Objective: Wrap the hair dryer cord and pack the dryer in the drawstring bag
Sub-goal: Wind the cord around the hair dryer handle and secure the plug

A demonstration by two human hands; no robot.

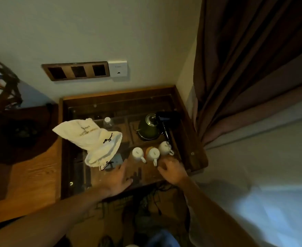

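Note:
A white drawstring bag (95,139) with black cords lies crumpled on the glass-topped wooden table (187,122), its mouth toward me. The black hair dryer (166,120) stands at the back right of the table beside a green kettle (149,128), its handle pointing down toward the cups. Its cord is too dark to trace. My left hand (118,179) rests flat on the glass near the front edge, fingers apart, just right of the bag's mouth. My right hand (173,169) hovers in front of the cups, fingers loosely curled, holding nothing.
Three white cups (152,154) stand in a row between my hands and the kettle. A small water bottle (107,122) stands behind the bag. Wall sockets (77,71) sit above the table. A brown curtain (244,68) hangs at the right. Dark cables lie on the floor below.

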